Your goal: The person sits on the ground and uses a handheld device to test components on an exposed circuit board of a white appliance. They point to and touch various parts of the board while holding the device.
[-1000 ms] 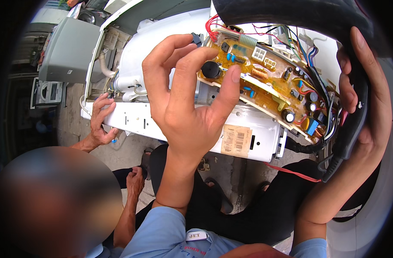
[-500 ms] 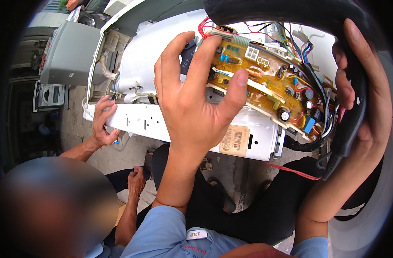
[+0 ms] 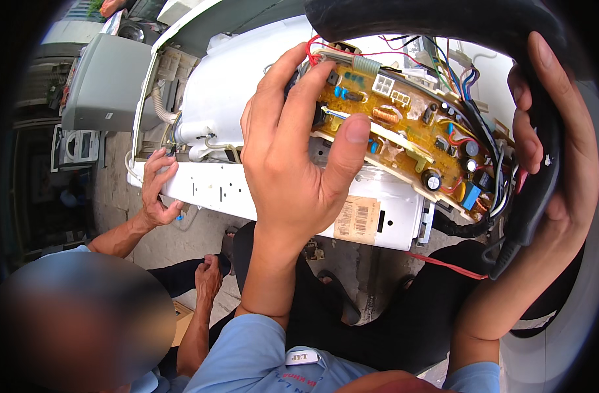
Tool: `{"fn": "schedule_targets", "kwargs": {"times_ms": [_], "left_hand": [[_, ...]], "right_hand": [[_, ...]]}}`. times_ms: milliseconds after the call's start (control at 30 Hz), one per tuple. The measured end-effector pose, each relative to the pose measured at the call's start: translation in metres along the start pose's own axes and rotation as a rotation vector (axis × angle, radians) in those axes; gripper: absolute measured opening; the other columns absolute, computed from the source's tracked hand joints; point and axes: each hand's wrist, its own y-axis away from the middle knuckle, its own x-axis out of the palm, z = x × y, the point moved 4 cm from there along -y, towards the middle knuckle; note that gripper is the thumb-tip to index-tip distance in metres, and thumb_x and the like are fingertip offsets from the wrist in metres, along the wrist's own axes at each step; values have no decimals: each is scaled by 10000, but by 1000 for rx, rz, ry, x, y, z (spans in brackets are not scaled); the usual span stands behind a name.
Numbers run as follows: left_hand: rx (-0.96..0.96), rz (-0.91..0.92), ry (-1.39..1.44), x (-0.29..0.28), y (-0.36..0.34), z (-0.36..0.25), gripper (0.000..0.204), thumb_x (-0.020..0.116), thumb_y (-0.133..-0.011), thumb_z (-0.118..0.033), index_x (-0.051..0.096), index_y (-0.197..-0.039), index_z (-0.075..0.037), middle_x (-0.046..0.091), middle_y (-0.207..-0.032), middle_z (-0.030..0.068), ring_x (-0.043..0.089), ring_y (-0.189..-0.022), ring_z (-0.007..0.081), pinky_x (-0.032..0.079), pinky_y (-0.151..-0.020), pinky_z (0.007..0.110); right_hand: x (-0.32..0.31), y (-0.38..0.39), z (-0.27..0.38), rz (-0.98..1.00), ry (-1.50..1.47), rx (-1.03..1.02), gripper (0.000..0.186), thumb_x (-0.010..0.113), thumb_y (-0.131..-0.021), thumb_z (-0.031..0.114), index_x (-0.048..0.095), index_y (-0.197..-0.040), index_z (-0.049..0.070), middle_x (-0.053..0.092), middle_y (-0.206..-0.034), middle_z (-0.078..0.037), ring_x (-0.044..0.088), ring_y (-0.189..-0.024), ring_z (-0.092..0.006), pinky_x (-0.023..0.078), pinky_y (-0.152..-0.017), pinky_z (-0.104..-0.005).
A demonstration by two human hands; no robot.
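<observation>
A long circuit board (image 3: 411,124), yellowish under its coating and crowded with parts, lies slanted over a white appliance body. My left hand (image 3: 293,150) spreads over the board's left end. Its fingertips reach the back edge beside red wires (image 3: 312,49), and its thumb stands apart over the front edge; whether the fingertips press on the board I cannot tell. Past the board's right end, my right hand (image 3: 561,124) wraps round a thick black curved tube (image 3: 545,170). A ribbed cable end (image 3: 505,259) comes out of the tube's lower end. Coloured wires (image 3: 469,85) run along the board's back and right side.
The white metal edge panel (image 3: 234,190) carries a torn brown label (image 3: 357,219). At left a person's hand (image 3: 158,190) rests on the panel's end; their other hand (image 3: 209,281) hangs lower. A grey box-shaped housing (image 3: 106,82) stands at far left. My sandalled foot (image 3: 338,295) is on the floor below.
My left hand has shifted slightly, its thumb lower and left. The dark blue part that showed between its fingers is now mostly hidden. My right hand stays round the tube.
</observation>
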Motion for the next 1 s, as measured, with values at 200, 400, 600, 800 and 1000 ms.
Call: {"fn": "schedule_targets", "kwargs": {"times_ms": [200,400,600,800,1000], "left_hand": [[-95,-121,209,-2,7,-1,553,537,-1036,-456,674,-1239,39,542,-1482,278,573,-1333,413,436,-1105,449],[2,-86,-42,-3,0,-4,520,545,-1026,-453,700,-1253,-12,523,-1496,282,559,-1338,454,429,-1108,491],[28,-94,-37,-2,-1,-5,512,544,-1028,-445,721,-1272,-31,523,-1499,273,566,-1328,454,437,-1093,503],[72,-84,-23,-1,-3,-3,490,507,-1048,-401,741,-1243,-18,526,-1502,254,548,-1349,437,409,-1124,502],[50,-88,7,-4,1,2,485,468,-1061,-377,751,-1203,-9,519,-1490,243,519,-1376,439,391,-1141,515]], "right_hand": [[3,1,-1,9,-56,-25,323,690,-999,358,596,-957,51,548,-789,-15,406,-421,-22,298,-366,-171],[-6,-1,-4,6,7,18,328,696,-994,358,595,-938,52,549,-783,-20,396,-414,-23,296,-362,-173],[-10,-1,-3,-12,13,16,318,689,-1002,344,588,-959,45,545,-794,-24,395,-412,-25,299,-358,-172],[-11,-2,-4,-29,22,16,309,682,-1010,330,581,-981,39,540,-805,-27,393,-409,-27,303,-354,-170],[-11,-3,-5,-39,33,13,301,674,-1017,316,574,-1002,33,536,-815,-31,392,-406,-29,307,-350,-169]]}}
